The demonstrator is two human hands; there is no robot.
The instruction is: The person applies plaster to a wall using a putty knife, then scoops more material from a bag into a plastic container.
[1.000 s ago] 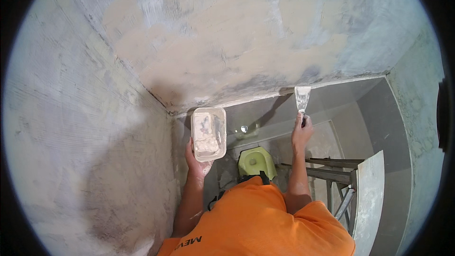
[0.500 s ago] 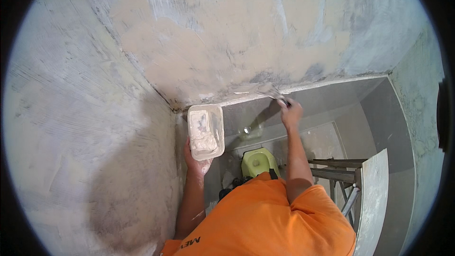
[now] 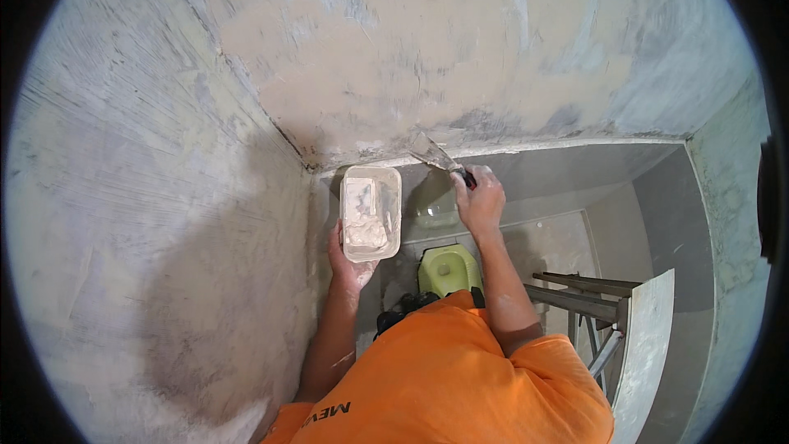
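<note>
Grey, patchy plaster covers the big surface (image 3: 427, 41) overhead, streaked with paler filler, and it meets a rough grey side wall (image 3: 140, 222) along a dark corner seam. Below the edge we see a lower, smoother grey recess (image 3: 649, 222), a white board (image 3: 645, 345) leaning on a metal frame at the right, and a lime-green container (image 3: 448, 270) down between our arms.

Our left hand (image 3: 352, 267) is curled under a shallow rectangular white plastic tray (image 3: 371, 212), fingers wrapped around its near end, holding it up just beside the corner; a lump of off-white putty sits in it. Our right hand (image 3: 479, 197) is closed in a fist around the dark handle of a flat steel putty knife (image 3: 436, 154), whose blade lies tilted against the lower edge of the plastered surface, close to the corner seam.

We judge the step in hand to be spreading filler along that edge. The next move, as we read it, calls for steady pressure on a shallow blade angle, drawing along the edge without gouging, with the tray kept level and near for reloading.
</note>
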